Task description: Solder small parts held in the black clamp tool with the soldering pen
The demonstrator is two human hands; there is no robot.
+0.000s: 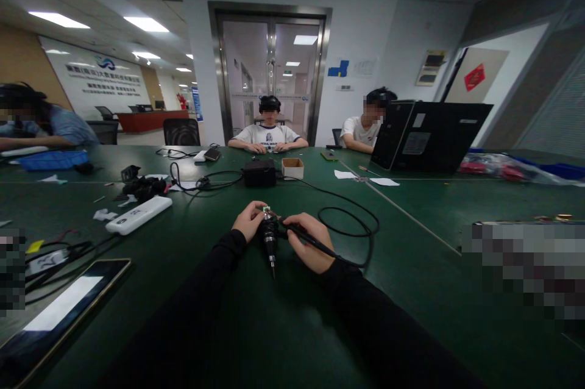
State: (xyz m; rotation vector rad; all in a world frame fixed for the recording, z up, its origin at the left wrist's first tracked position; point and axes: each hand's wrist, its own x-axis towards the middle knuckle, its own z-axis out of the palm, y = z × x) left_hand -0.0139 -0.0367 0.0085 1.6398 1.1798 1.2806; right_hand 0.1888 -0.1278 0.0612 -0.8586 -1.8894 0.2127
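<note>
My right hand is closed around a black soldering iron, held like a pen. Its tip points left, and its cable runs off past my wrist. With fingers closed, my left hand pinches at a small green part, perhaps a bit of circuit board. That part is at the far end of a thick black tool with a pointed metal tip facing me. The iron's tip is close to the green part; whether they touch, I cannot tell.
Beyond my hands are a black box and a small open carton. Left lie a white power strip, tangled cables and a phone. A black computer case stands back right. Several people sit around the green table.
</note>
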